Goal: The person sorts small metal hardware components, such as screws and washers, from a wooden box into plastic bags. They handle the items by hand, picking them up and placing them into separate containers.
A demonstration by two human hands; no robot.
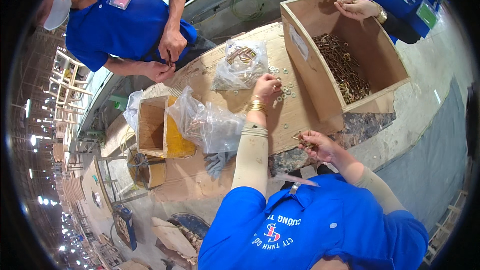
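Note:
Over the cardboard-covered tabletop, my left hand reaches in among scattered metal washers. Its fingers are pinched together, and whatever lies between them is too small to make out. Closer to my body, my right hand is closed around a bunch of bolts whose ends stick out past the fingers. Just beyond my left hand lies an open clear plastic bag with brass-coloured bolts inside. A large wooden box to the right holds a heap of bolts.
Left of my forearm are another plastic bag, a small wooden box and a grey glove. Across the table a masked person's hands handle something small. Another co-worker's hand is over the large box's far rim.

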